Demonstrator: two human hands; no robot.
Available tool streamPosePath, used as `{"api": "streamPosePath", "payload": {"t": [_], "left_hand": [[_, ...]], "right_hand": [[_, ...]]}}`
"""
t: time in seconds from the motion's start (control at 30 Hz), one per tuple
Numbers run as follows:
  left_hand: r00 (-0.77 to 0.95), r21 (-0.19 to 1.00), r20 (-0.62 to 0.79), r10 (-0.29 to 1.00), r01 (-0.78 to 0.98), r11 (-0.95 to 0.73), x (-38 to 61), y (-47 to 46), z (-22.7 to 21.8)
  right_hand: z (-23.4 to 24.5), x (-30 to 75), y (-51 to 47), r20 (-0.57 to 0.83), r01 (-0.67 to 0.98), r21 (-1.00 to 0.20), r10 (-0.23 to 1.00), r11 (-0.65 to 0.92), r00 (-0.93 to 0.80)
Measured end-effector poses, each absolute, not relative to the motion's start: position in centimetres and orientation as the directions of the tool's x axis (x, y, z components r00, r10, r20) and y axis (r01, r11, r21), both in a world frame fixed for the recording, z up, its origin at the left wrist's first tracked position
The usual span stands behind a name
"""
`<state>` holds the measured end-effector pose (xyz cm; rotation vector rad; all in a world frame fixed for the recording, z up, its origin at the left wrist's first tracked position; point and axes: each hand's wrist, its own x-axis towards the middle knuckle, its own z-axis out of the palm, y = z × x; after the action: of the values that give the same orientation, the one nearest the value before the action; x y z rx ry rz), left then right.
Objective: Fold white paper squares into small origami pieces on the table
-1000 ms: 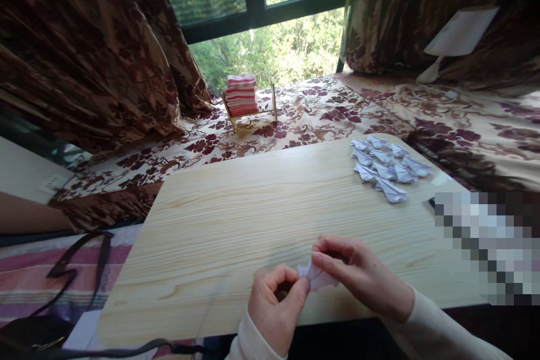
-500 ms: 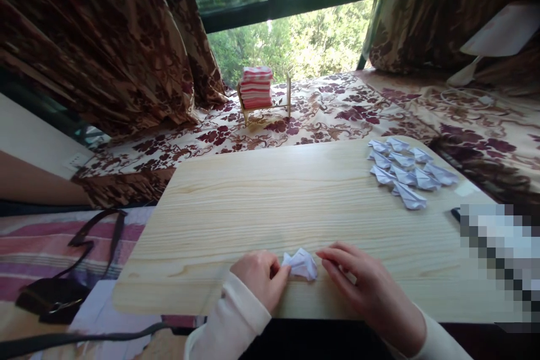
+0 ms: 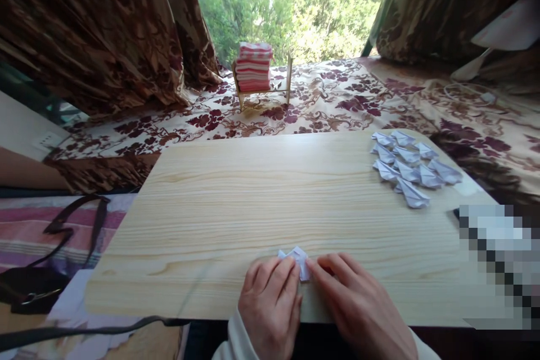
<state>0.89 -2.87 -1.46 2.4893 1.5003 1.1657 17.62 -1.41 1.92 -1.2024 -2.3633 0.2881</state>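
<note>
A small white folded paper (image 3: 300, 263) lies near the front edge of the wooden table, partly covered by fingers. My left hand (image 3: 270, 304) is over its left side, back up, with the fingers together and bent, holding the paper down against the tabletop. From the right, my right hand (image 3: 358, 298) closes in with its index fingertip on the paper's right edge and the other fingers curled; its thumb is hidden. Several similar folded paper pieces (image 3: 407, 171) sit in a cluster at the table's far right.
The pale wooden table (image 3: 236, 191) stands before a window sill with a floral cloth (image 3: 324, 107). On the sill are a small rack with folded pink cloths (image 3: 253, 67) and a lamp (image 3: 506, 28). A dark bag (image 3: 34, 289) and white sheets (image 3: 78, 298) lie left.
My left hand has turned from pinching the paper's left corner to lying over it. My right hand has come in to touch the right edge. The view has tilted down slightly.
</note>
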Motion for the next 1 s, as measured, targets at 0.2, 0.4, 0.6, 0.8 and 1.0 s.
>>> {"api": "streamPosePath", "payload": {"t": [0.2,0.4,0.6,0.8,1.0], "left_hand": [[0.375,0.311,0.516,0.77,0.755,-0.577,0.2,-2.6,-0.4],[0.32,0.374,0.529,0.786,0.744,-0.554,0.2,-2.8,-0.9],[0.306,0.36,0.566,0.765,0.744,-0.564,0.6,-3.2,-2.1],[0.292,0.348,0.561,0.775,0.766,-0.541,0.5,-3.0,-1.5],[0.376,0.327,0.473,0.797,0.765,-0.555,0.0,-3.0,-0.2]], "right_hand": [[1.8,17.5,-1.0,0.246,0.704,-0.315,0.771,0.636,-0.587],[2.0,17.5,-0.7,0.231,0.665,-0.312,0.733,0.679,-0.64],[2.1,17.7,-0.6,0.203,0.666,-0.303,0.729,0.681,-0.653],[2.5,18.2,0.1,0.154,0.657,-0.307,0.717,0.689,-0.68],[2.6,18.1,1.1,0.132,0.634,-0.252,0.675,0.731,-0.726]]}}
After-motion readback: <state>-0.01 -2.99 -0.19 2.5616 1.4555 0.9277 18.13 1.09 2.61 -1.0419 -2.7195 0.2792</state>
